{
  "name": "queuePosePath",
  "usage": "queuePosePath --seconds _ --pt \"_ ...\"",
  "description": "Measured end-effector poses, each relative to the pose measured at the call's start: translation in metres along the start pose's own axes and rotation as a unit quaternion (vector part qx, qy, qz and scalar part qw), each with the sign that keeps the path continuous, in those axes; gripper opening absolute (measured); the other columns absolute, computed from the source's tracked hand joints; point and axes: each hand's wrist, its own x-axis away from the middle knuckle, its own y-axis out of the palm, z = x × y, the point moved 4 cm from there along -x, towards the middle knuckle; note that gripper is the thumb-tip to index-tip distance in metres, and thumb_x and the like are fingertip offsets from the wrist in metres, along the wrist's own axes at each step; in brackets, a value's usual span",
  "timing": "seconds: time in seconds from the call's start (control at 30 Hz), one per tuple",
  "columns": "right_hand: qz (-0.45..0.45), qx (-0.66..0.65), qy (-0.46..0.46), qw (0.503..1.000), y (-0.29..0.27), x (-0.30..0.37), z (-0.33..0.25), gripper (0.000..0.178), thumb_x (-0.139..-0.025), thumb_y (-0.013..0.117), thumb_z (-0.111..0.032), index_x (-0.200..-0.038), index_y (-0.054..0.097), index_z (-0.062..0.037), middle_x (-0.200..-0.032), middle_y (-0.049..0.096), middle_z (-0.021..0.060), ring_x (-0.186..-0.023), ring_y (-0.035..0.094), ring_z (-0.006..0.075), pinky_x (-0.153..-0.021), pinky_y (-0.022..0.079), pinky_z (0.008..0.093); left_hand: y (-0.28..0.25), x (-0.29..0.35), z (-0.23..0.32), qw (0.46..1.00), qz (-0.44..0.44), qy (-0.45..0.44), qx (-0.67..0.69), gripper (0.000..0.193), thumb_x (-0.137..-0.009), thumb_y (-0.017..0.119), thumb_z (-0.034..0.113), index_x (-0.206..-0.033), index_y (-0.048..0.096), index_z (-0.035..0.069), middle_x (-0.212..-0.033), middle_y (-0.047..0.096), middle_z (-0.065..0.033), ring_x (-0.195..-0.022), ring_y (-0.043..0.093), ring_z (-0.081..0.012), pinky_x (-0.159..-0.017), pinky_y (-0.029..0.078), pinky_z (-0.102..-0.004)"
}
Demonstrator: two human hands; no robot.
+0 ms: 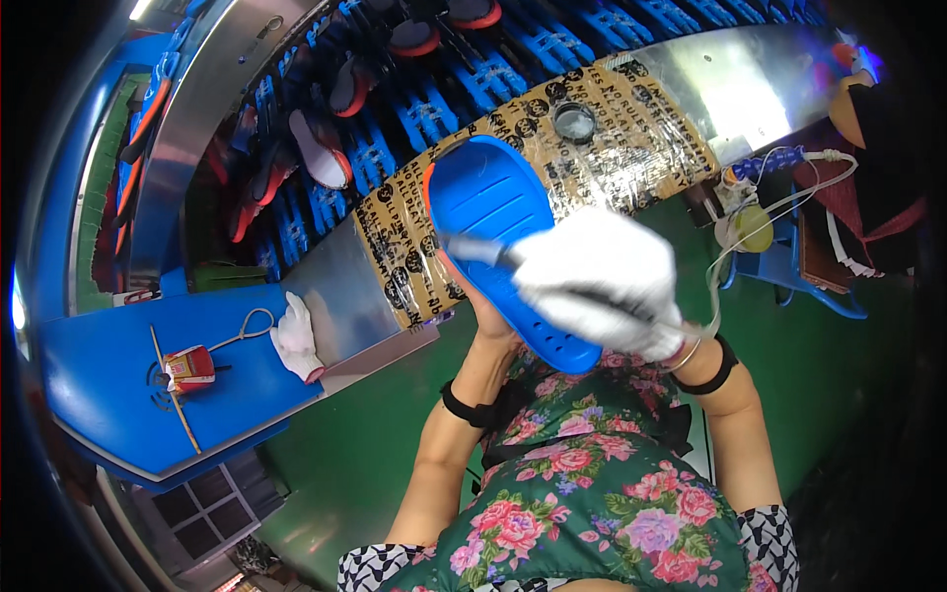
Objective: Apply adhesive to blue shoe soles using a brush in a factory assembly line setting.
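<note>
My bare left hand (485,308) is closed around the near left side of a blue shoe sole (498,202), most of its fingers hidden underneath. The sole is tilted, with grooves across its wide far end, small holes at the near end and an orange edge on its left. Over it is my right hand (602,281) in a white glove, smeared by motion. Its fingers are closed on a slim tool (478,249) whose pale, blurred tip lies over the sole's left middle. Whether the tip touches the surface I cannot tell.
Beyond the sole, a metal ledge is covered with printed brown tape (631,128) and bears a small round cup (574,122). Farther off stand blue racks (424,113) with several shoe soles. At left, a blue table (99,365) holds a white glove (295,337) and red-yellow box (189,368).
</note>
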Motion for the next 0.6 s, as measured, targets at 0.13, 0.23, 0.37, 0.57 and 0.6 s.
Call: queuePosePath --seconds 0.13,0.23,0.37,0.57,0.6 --pt "-0.006 0.110 -0.049 0.993 0.004 0.007 -0.003 0.029 -0.079 0.078 -0.005 -0.108 0.077 -0.0069 -0.105 0.076 0.0119 -0.091 0.072 0.0283 -0.079 0.057 0.0384 0.000 -0.005 -0.002 0.997 0.006 -0.036 0.063 0.100 -0.091 0.023 0.088 -0.159 0.028 0.015 -0.153 0.045 -0.0114 -0.139 0.047 -0.0293 -0.115 0.042 -0.0491" --pt "-0.018 0.014 -0.014 1.000 0.022 0.016 -0.012 0.028 -0.079 0.079 -0.006 -0.107 0.077 -0.0072 -0.103 0.076 0.0112 -0.090 0.073 0.0273 -0.079 0.058 0.0377 -0.024 0.000 -0.010 0.999 0.025 -0.038 -0.021 0.100 -0.091 0.024 0.088 -0.162 0.024 0.017 -0.156 0.043 -0.0121 -0.139 0.048 -0.0308 -0.114 0.041 -0.0523" --pt "0.009 0.031 0.028 0.999 -0.004 0.010 0.001 0.025 -0.080 0.079 -0.008 -0.105 0.077 -0.0073 -0.103 0.076 0.0118 -0.089 0.073 0.0274 -0.079 0.057 0.0382 -0.017 -0.002 -0.004 0.994 0.047 -0.027 0.097 0.102 -0.090 0.025 0.088 -0.153 0.036 0.009 -0.141 0.055 -0.0155 -0.127 0.058 -0.0316 -0.111 0.046 -0.0482" --pt "-0.064 -0.008 -0.011 0.998 0.016 0.020 -0.010 0.028 -0.079 0.080 -0.009 -0.107 0.077 -0.0093 -0.102 0.076 0.0084 -0.092 0.072 0.0265 -0.080 0.057 0.0381 -0.023 -0.004 -0.006 0.989 -0.067 -0.068 0.111 0.107 -0.085 0.029 0.093 -0.149 0.039 0.009 -0.136 0.057 -0.0175 -0.121 0.061 -0.0324 -0.104 0.051 -0.0499" --pt "-0.051 -0.046 0.018 0.997 0.011 0.019 -0.005 0.026 -0.079 0.080 -0.009 -0.105 0.078 -0.0092 -0.102 0.076 0.0088 -0.091 0.072 0.0270 -0.081 0.057 0.0382 -0.024 -0.004 -0.007 0.985 -0.095 -0.070 0.126 0.107 -0.084 0.029 0.094 -0.149 0.040 0.008 -0.135 0.058 -0.0175 -0.120 0.061 -0.0325 -0.103 0.052 -0.0499"
